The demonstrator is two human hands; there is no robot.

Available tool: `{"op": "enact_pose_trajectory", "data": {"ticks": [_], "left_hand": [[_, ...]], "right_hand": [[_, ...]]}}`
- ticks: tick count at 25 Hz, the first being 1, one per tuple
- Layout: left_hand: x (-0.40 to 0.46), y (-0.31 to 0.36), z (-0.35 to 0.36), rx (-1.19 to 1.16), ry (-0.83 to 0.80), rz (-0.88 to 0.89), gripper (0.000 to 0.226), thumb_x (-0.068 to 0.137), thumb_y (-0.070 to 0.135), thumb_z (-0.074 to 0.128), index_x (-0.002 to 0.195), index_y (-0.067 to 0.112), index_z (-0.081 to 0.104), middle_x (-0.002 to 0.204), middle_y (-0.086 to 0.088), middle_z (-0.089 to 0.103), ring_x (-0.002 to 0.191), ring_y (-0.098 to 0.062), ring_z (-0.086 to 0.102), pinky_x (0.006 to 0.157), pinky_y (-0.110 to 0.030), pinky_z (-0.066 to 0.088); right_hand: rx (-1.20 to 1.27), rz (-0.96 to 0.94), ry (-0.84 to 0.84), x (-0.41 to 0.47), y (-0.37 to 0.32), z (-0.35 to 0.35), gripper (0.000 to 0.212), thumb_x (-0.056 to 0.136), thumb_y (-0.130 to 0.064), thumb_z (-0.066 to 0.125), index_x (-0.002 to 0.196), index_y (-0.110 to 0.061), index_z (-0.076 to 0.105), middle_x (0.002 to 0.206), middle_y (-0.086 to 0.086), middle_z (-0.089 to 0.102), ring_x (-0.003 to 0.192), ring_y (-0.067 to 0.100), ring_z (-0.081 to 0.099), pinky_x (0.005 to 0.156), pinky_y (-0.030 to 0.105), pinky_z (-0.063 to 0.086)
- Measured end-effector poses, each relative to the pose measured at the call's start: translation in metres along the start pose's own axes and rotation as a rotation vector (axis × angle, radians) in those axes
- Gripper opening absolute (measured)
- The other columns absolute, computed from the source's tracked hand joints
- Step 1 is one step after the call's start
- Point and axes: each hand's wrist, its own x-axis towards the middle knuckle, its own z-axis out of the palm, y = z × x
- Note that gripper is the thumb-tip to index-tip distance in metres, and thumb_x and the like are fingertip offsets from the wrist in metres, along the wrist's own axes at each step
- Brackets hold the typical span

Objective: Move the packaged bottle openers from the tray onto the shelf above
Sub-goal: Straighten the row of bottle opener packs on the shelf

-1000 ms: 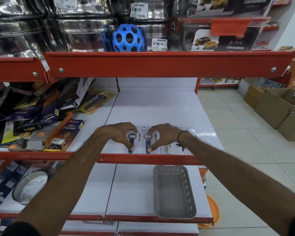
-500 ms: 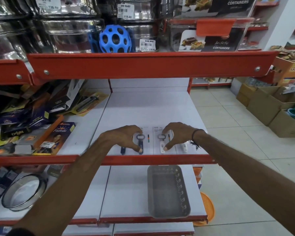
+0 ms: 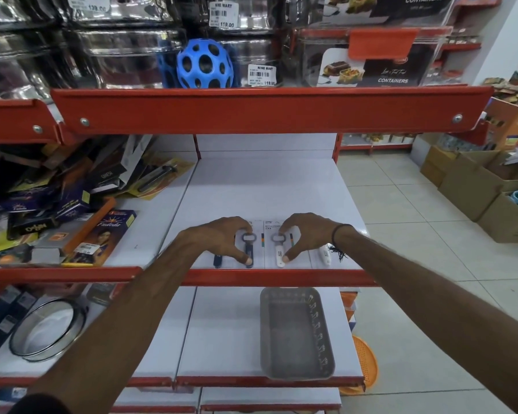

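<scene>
Several packaged bottle openers lie flat in a row near the front edge of the white shelf (image 3: 269, 189). My left hand (image 3: 219, 239) rests on a card with a dark blue opener (image 3: 248, 249), thumb and fingers pinching its edges. My right hand (image 3: 307, 234) pinches the neighbouring card with a white opener (image 3: 278, 251) the same way. Another dark opener (image 3: 217, 260) shows left of my left hand, and another white one (image 3: 324, 253) lies under my right wrist. The grey plastic tray (image 3: 295, 333) stands on the shelf below with nothing in it.
Boxed kitchen goods (image 3: 72, 210) pile on the shelf to the left. The red shelf lip (image 3: 269, 107) overhangs above, with steel containers and a blue ball (image 3: 204, 64). A sieve (image 3: 47, 333) lies lower left. Cardboard boxes (image 3: 485, 186) stand on the tiled floor at right.
Both hands have slid slightly apart along the row, spreading the two middle cards sideways. More of the outer openers now shows.
</scene>
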Motion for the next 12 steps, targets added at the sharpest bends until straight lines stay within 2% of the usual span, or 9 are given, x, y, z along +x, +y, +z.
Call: {"op": "enact_pose_trajectory", "data": {"ticks": [3,7,10,12], "left_hand": [[0.001,0.001,-0.001,0.001,-0.02,0.005,0.094,0.064,0.056,0.085,0.142,0.024,0.043,0.15,0.003,0.045,0.129,-0.021,0.048,0.102,-0.032,0.044],[0.003,0.009,-0.003,-0.03,0.041,0.019,0.091,0.067,0.056,0.082,0.143,0.025,0.042,0.152,0.004,0.04,0.134,-0.022,0.045,0.108,-0.034,0.042],[0.011,0.026,0.004,-0.076,0.05,0.096,0.085,0.071,0.054,0.081,0.141,0.026,0.043,0.15,0.005,0.044,0.13,-0.02,0.05,0.101,-0.028,0.044],[0.017,0.038,0.011,-0.027,0.039,0.117,0.086,0.073,0.056,0.078,0.144,0.026,0.041,0.152,0.004,0.044,0.127,-0.019,0.051,0.1,-0.029,0.044]], "right_hand": [[0.009,0.002,0.008,-0.004,0.0,-0.004,0.085,0.063,-0.061,0.083,0.136,-0.029,0.054,0.151,-0.004,0.047,0.138,0.022,0.041,0.116,0.041,0.032],[0.07,0.031,0.053,-0.019,0.017,-0.019,0.085,0.062,-0.057,0.086,0.136,-0.031,0.054,0.153,-0.003,0.043,0.14,0.022,0.039,0.117,0.042,0.032],[0.028,0.069,0.055,-0.034,0.038,-0.029,0.082,0.064,-0.053,0.087,0.135,-0.027,0.057,0.151,-0.001,0.047,0.138,0.022,0.042,0.116,0.04,0.032],[0.01,0.089,0.046,-0.042,0.048,-0.029,0.078,0.065,-0.049,0.088,0.133,-0.024,0.059,0.149,-0.001,0.049,0.136,0.021,0.044,0.113,0.037,0.033]]}}
